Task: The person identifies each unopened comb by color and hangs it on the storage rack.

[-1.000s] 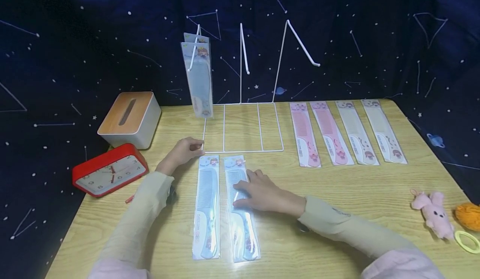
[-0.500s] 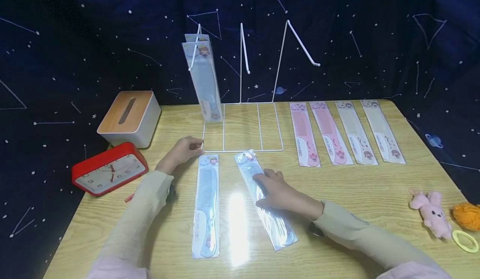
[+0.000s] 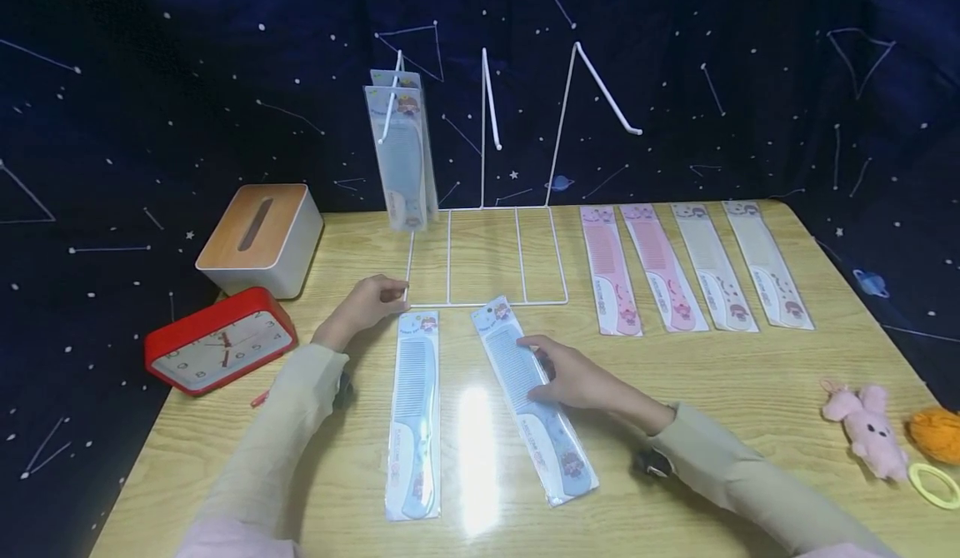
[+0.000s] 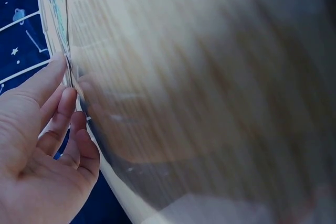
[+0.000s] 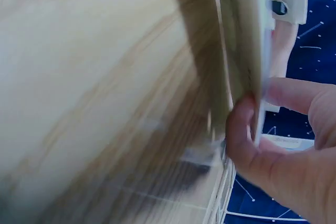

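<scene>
My right hand pinches the right edge of a packaged blue comb that lies slanted on the wooden table. In the right wrist view, thumb and finger of that hand clamp the package edge. A second blue comb lies flat to its left. My left hand holds the front left corner of the white wire rack. The left wrist view shows the left hand with its fingertips on the wire. Two blue combs hang from the rack's left hook.
Two pink combs and two cream combs lie in a row at the back right. A tissue box and a red clock stand on the left. A pink plush toy, orange yarn and a yellow ring lie at the right edge.
My right hand turned the right blue comb from parallel to slanted, moved it right, and shifted from lying on it to pinching its edge. The hanging combs swung. The left hand stayed.
</scene>
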Motion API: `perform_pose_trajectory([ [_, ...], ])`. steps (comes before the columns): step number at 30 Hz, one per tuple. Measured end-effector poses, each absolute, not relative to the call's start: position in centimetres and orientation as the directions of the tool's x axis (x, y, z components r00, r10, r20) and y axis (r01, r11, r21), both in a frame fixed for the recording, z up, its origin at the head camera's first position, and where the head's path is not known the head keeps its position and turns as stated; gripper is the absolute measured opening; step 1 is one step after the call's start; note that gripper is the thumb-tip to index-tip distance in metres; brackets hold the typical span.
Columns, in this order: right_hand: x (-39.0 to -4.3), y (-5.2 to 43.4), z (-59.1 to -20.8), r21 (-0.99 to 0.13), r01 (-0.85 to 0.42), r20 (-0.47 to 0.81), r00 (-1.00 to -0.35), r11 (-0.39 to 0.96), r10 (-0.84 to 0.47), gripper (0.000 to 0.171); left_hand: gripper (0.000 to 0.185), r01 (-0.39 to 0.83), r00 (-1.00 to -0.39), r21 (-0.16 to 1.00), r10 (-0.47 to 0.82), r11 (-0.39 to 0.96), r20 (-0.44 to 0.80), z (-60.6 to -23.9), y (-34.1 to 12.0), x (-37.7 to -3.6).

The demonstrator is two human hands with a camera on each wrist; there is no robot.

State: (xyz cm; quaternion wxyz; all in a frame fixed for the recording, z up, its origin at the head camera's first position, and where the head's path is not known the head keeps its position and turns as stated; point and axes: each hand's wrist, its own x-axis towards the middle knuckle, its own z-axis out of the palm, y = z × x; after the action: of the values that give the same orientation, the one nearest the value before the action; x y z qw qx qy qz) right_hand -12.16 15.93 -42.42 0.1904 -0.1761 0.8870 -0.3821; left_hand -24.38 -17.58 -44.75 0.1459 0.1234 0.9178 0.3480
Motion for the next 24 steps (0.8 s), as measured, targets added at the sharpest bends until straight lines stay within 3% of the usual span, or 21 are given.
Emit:
perform_pose_trajectory([
  [8,-12.0,15.7,-41.4,-0.822,-0.158,-0.143,-0.873,0.548,-0.466,0.067,0.046,0.133,-0.931,0.669,0.324,0.731,-0.168,-45.1,-17.5,-24.5],
  [16,-13.1,13.9,-39.2,-0.92,-0.241,0.084,-0.891,0.308,-0.447,0.066,0.045,0.13,-0.931,0.663,0.32,0.737,-0.173,-45.1,-17.5,-24.4],
  [24,-15.0,10.7,-35.3,-0.936,-0.326,0.242,-0.869,0.13,-0.432,0.067,0.045,0.161,-0.928,0.663,0.34,0.731,-0.15,-45.3,-17.5,-24.5],
])
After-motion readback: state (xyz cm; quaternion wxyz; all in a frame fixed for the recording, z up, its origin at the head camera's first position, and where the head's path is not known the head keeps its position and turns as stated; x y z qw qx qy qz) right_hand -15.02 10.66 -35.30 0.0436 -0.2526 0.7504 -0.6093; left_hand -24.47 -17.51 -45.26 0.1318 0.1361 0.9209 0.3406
